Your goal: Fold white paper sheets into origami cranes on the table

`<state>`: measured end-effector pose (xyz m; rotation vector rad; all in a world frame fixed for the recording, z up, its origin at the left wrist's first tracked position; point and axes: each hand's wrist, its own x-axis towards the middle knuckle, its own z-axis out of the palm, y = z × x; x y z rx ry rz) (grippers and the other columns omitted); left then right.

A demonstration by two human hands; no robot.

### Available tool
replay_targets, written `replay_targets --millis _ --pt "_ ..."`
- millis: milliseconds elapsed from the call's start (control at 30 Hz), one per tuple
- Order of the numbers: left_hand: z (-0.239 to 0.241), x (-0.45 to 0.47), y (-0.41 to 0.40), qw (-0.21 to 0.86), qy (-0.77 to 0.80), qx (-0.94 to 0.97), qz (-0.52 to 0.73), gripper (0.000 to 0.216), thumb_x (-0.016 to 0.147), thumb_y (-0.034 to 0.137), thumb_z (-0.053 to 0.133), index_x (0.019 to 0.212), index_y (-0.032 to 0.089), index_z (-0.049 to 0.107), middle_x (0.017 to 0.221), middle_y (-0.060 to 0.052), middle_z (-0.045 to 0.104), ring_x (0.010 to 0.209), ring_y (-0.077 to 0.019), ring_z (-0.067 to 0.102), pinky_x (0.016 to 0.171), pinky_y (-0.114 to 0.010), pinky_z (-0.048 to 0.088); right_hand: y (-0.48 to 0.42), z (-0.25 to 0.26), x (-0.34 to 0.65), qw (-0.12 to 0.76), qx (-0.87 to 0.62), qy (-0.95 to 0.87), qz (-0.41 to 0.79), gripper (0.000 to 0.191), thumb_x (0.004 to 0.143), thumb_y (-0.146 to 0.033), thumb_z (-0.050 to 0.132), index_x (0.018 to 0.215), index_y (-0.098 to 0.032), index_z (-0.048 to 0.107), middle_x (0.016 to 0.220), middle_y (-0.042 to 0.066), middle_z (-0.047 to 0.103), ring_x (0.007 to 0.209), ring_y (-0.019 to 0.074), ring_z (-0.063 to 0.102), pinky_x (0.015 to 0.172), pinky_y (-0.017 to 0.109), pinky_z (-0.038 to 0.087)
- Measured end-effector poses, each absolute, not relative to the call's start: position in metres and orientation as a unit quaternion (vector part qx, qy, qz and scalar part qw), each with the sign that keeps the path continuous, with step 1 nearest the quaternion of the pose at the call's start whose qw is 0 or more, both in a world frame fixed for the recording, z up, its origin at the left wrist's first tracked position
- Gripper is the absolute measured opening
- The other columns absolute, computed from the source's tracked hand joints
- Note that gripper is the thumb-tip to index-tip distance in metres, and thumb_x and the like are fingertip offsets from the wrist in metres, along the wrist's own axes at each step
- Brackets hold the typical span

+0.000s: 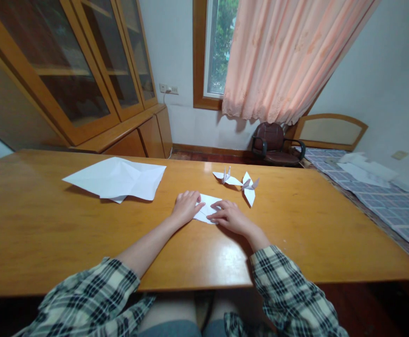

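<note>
A small folded piece of white paper [206,209] lies flat on the wooden table, with crease lines across its face. My left hand [187,207] grips its left side, the thumb on top and the other fingers curled at the edge. On the right part of the same paper rests my right hand [229,216], its fingers spread apart and their tips touching the surface. Just beyond are two folded paper cranes, one crane [227,179] pointing sideways and another crane [249,188] to its right.
A large creased white sheet [120,180] lies at the left of the table [85,243]. Behind the table stand a glass-doored cabinet [95,61] and a dark red office chair [274,142]. At the right is a bed [373,180] with papers on it.
</note>
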<state>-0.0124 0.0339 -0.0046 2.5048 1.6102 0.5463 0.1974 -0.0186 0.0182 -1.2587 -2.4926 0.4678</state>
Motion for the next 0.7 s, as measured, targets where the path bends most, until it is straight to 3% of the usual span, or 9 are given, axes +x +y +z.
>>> replay_targets --millis 400,700 --pt "0.001 -0.039 0.043 0.135 0.461 0.855 0.196 0.011 0.085 0.032 0.053 0.091 0.023 0.057 0.088 -0.001 0.058 0.088 -0.0201 0.05 0.078 -0.031 0.033 -0.018 0.015 0.198 0.164 -0.442 -0.861 0.188 0.024 0.087 -0.026 0.058 0.106 -0.036 0.069 0.126 0.004 0.055 0.115 0.0232 0.048 0.098 0.043 0.034" --pt "-0.002 -0.043 0.045 0.152 0.447 0.863 0.179 0.018 0.088 0.027 0.048 0.093 0.029 0.065 0.09 -0.002 0.056 0.093 -0.0217 0.05 0.083 -0.034 0.034 -0.013 0.011 0.205 0.17 -0.417 -0.87 0.203 0.025 0.086 -0.025 0.059 0.106 -0.035 0.069 0.128 0.004 0.055 0.117 0.0229 0.049 0.101 0.044 0.034"
